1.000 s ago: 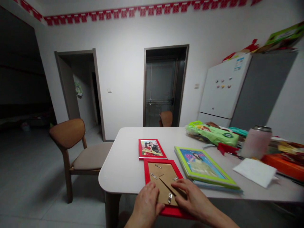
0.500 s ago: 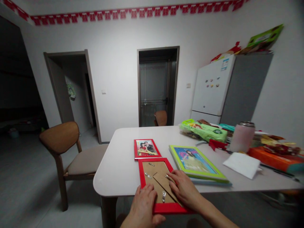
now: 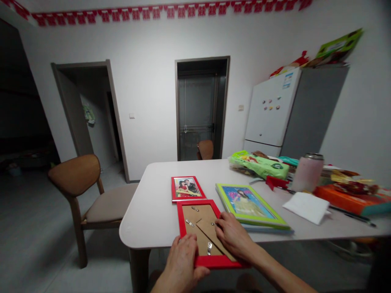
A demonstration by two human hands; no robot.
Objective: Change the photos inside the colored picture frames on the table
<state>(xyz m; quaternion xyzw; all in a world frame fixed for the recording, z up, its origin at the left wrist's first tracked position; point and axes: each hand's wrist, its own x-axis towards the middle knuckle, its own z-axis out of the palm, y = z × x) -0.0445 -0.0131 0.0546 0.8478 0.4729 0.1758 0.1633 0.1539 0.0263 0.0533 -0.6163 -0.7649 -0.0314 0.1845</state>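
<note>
A red picture frame [image 3: 181, 217] lies back side up at the table's front edge, its near end jutting past it. Its brown backing board [image 3: 191, 234] has a slanted slit and several small metal clips [image 3: 209, 248]. My left hand [image 3: 185, 260] grips the near left corner, with fingers on the back and the thumb along the near edge. On the right edge, the curled fingers of my right hand [image 3: 233, 236] press beside a clip [image 3: 213, 224]. Just beyond lies a second red picture frame [image 3: 174, 190] with a photo of two people facing up.
To the right, a green picture frame [image 3: 253, 221] lies on a pale blue one [image 3: 269, 230]. Further right are a green packet [image 3: 259, 165], a pink bottle [image 3: 308, 173], folded white tissue [image 3: 307, 207] and an orange box [image 3: 345, 199]. A wooden chair [image 3: 75, 175] stands left of the white table [image 3: 152, 203].
My right fingers have drawn back from the right clip toward the frame's edge, leaving that clip more visible. My left hand keeps its grip. The whole view has shifted slightly.
</note>
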